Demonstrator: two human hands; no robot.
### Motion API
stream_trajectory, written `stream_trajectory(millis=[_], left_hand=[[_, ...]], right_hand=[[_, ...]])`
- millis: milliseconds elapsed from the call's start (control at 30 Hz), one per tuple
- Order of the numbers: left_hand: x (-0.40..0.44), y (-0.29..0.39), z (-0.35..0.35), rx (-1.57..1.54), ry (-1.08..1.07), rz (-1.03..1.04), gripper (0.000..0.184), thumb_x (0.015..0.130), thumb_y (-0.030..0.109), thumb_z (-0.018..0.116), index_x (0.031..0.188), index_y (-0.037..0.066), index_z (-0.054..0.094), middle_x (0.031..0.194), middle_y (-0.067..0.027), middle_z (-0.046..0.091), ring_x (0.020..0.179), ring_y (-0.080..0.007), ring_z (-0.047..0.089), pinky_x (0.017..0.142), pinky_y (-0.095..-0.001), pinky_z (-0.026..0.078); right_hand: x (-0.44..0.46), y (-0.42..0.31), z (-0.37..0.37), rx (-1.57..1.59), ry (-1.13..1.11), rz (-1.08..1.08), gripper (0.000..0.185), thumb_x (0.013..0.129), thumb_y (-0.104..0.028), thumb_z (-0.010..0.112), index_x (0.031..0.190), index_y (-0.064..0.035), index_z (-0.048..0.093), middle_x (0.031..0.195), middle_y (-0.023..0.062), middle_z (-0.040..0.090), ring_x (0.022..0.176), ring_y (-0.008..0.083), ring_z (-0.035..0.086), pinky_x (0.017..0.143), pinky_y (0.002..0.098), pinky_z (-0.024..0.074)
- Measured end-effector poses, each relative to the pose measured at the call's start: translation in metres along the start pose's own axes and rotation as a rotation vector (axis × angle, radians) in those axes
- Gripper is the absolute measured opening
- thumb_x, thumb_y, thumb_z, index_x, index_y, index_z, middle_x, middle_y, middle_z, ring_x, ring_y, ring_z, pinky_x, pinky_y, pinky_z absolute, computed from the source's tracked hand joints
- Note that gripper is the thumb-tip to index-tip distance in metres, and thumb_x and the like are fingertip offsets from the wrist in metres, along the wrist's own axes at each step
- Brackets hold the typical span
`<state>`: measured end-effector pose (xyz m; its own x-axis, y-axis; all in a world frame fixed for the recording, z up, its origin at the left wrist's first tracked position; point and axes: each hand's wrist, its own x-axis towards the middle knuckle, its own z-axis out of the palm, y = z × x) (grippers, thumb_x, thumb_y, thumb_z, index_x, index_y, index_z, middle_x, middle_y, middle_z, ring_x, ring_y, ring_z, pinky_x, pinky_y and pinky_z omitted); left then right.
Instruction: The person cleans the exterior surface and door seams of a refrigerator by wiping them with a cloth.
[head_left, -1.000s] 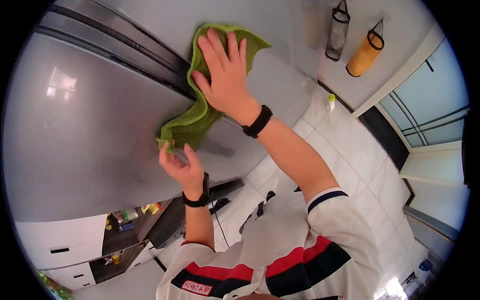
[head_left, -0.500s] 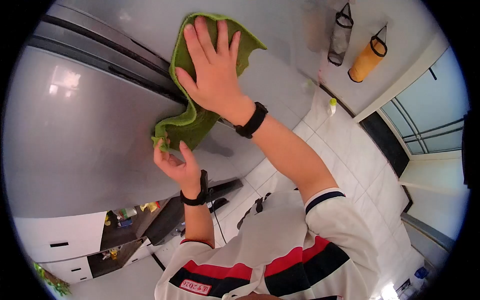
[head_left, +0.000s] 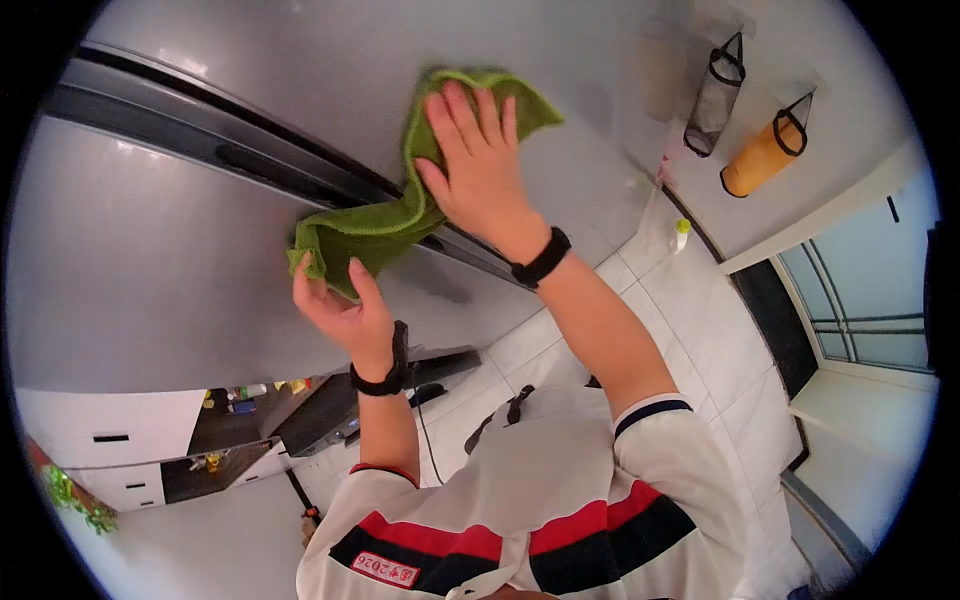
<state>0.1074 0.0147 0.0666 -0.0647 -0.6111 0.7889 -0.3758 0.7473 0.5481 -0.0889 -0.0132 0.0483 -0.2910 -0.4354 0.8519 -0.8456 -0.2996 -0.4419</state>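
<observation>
A green cleaning cloth [head_left: 385, 225] lies against a glossy grey door [head_left: 330, 70] that looks like a refrigerator's. My right hand [head_left: 485, 180] presses flat on the cloth's upper part, fingers stretched and slightly spread. The cloth's lower end hangs across the dark groove [head_left: 230, 150] beside the door. There, my left hand [head_left: 345, 310] has its fingers closed on the cloth's corner, with the thumb pointing up. Each wrist wears a black band.
A grey mesh holder [head_left: 715, 105] and an orange holder [head_left: 765, 155] hang on the wall at right. A bottle with a yellow-green cap [head_left: 682, 235] stands on the tiled floor [head_left: 650, 290]. Cabinets with open shelves [head_left: 235, 420] are at lower left, near a green plant [head_left: 80, 500].
My right hand has moved right and slightly down in the view, drawing the upper cloth along. My left hand still grips the corner, a little further up and left. The view has shifted slightly.
</observation>
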Motion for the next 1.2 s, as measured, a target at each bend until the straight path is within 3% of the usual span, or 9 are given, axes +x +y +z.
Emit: stream_trajectory(millis=[167, 300, 533, 633, 667, 867, 1100, 1133, 1200], left_hand=[[0.012, 0.015, 0.012, 0.127, -0.006, 0.09, 0.049, 0.088, -0.003, 0.057, 0.132, -0.003, 0.034, 0.128, -0.0205, 0.045, 0.116, -0.0271, 0.05, 0.099, -0.0353, 0.039], [0.03, 0.034, 0.026, 0.122, -0.008, 0.119, 0.049, 0.089, 0.0, 0.056, 0.133, -0.005, 0.034, 0.13, -0.021, 0.043, 0.119, -0.0281, 0.047, 0.102, -0.0363, 0.036], [0.091, 0.069, 0.069, 0.307, -0.1, 0.331, 0.068, 0.086, 0.003, 0.058, 0.142, -0.008, 0.021, 0.14, -0.027, 0.033, 0.128, -0.0381, 0.038, 0.11, -0.0442, 0.026], [0.099, 0.068, 0.086, 0.553, -0.028, 0.383, 0.074, 0.084, 0.011, 0.063, 0.142, -0.009, 0.021, 0.137, -0.029, 0.037, 0.127, -0.041, 0.038, 0.109, -0.0459, 0.026], [0.097, 0.061, 0.089, 0.448, 0.005, 0.356, 0.078, 0.081, 0.016, 0.065, 0.141, -0.01, 0.022, 0.133, -0.0299, 0.04, 0.121, -0.0435, 0.041, 0.105, -0.0477, 0.029], [0.047, 0.049, 0.113, 0.609, -0.141, 0.339, 0.075, 0.079, 0.016, 0.066, 0.139, -0.009, 0.029, 0.124, -0.0286, 0.047, 0.11, -0.0427, 0.045, 0.097, -0.0468, 0.034], [-0.022, 0.022, 0.125, 0.664, -0.388, 0.188, 0.075, 0.077, 0.016, 0.068, 0.14, -0.005, 0.033, 0.118, -0.0267, 0.051, 0.106, -0.0407, 0.048, 0.094, -0.047, 0.037], [-0.026, 0.022, 0.123, 0.58, -0.408, 0.1, 0.072, 0.082, 0.013, 0.065, 0.143, -0.003, 0.029, 0.129, -0.0267, 0.046, 0.118, -0.0397, 0.044, 0.103, -0.044, 0.033], [-0.033, 0.012, 0.12, 0.534, -0.395, 0.139, 0.07, 0.084, 0.01, 0.064, 0.143, -0.003, 0.028, 0.132, -0.0257, 0.043, 0.121, -0.0382, 0.042, 0.105, -0.0439, 0.031]], right_hand=[[-0.025, 0.013, 0.001, 0.015, -0.032, 0.058, 0.065, 0.084, -0.029, 0.064, 0.14, -0.0077, 0.039, 0.143, 0.0154, 0.037, 0.128, 0.0429, 0.033, 0.105, 0.0624, 0.0241], [0.002, 0.006, -0.008, 0.041, 0.026, 0.048, 0.064, 0.085, -0.029, 0.063, 0.14, -0.0082, 0.039, 0.143, 0.0143, 0.037, 0.128, 0.0442, 0.032, 0.104, 0.065, 0.0228], [0.058, 0.023, -0.018, 0.052, 0.151, -0.071, 0.061, 0.084, -0.035, 0.062, 0.139, -0.0165, 0.044, 0.144, 0.0068, 0.039, 0.132, 0.0382, 0.031, 0.106, 0.0647, 0.0202], [0.042, 0.041, -0.01, 0.058, 0.157, 0.046, 0.063, 0.083, -0.038, 0.062, 0.138, -0.015, 0.044, 0.145, 0.0083, 0.039, 0.132, 0.0384, 0.031, 0.107, 0.0637, 0.0191], [0.031, 0.051, -0.005, 0.051, 0.157, 0.078, 0.068, 0.083, -0.039, 0.061, 0.141, -0.01, 0.04, 0.148, 0.013, 0.033, 0.135, 0.0407, 0.027, 0.108, 0.0628, 0.0162], [-0.035, 0.09, 0.007, 0.059, 0.105, 0.297, 0.073, 0.088, -0.032, 0.055, 0.144, 0.0044, 0.027, 0.151, 0.0254, 0.021, 0.137, 0.0495, 0.017, 0.11, 0.0625, 0.0114], [-0.09, 0.122, 0.011, 0.059, 0.082, 0.475, 0.075, 0.083, -0.025, 0.058, 0.141, 0.0094, 0.026, 0.149, 0.0298, 0.02, 0.135, 0.055, 0.015, 0.109, 0.0643, 0.0109], [-0.082, 0.116, 0.014, 0.056, 0.108, 0.491, 0.076, 0.081, -0.024, 0.06, 0.141, 0.009, 0.027, 0.149, 0.0302, 0.02, 0.134, 0.0557, 0.015, 0.108, 0.0653, 0.0113], [-0.058, 0.107, 0.013, 0.029, 0.116, 0.474, 0.077, 0.078, -0.024, 0.063, 0.14, 0.0058, 0.03, 0.147, 0.0292, 0.023, 0.132, 0.0572, 0.017, 0.106, 0.0683, 0.0119]])
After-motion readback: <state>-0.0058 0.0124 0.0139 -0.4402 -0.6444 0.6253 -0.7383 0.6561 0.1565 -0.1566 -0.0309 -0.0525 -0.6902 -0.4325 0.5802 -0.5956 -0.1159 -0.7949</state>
